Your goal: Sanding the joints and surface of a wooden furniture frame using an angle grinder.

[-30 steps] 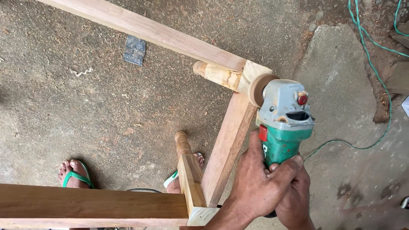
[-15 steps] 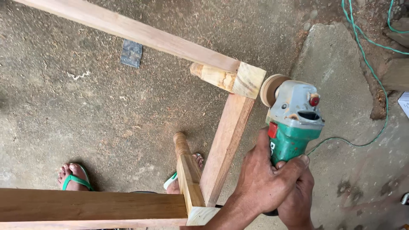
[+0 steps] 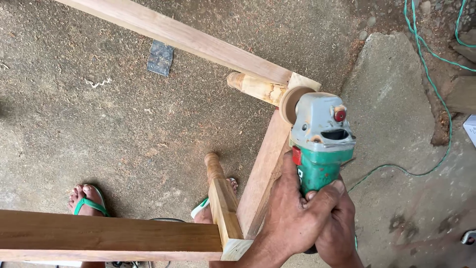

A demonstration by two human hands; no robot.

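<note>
Both hands grip 1 tool, a green and grey angle grinder [image 3: 321, 144], low in the head view. The left hand [image 3: 292, 213] wraps the green body from the left, its fingers [image 3: 325, 192] curled tight over the top of the housing. The right hand [image 3: 338, 232] sits just beneath and behind it, pressed against the left; its fingers are mostly hidden, so I cannot tell how they close, though the hand clearly bears on the tool's rear.

The grinder's long axis runs up and away from the hands, tilted slightly left. Its round sanding disc [image 3: 291, 103] lies at the far end, well beyond the fingers, and faces left, toward the corner of a wooden frame [image 3: 267, 164]. There the disc touches or stands just beside the joint where the long top rail [image 3: 188, 39] meets the side rail and a pale turned leg [image 3: 254, 88]. So the work lies ahead of the fingers and a little left.

A second turned leg [image 3: 221, 198] rises near the left hand. 2 feet in green sandals [image 3: 88, 204] stand on the concrete floor [image 3: 99, 124], and a green cord [image 3: 426, 89] loops at right.
</note>
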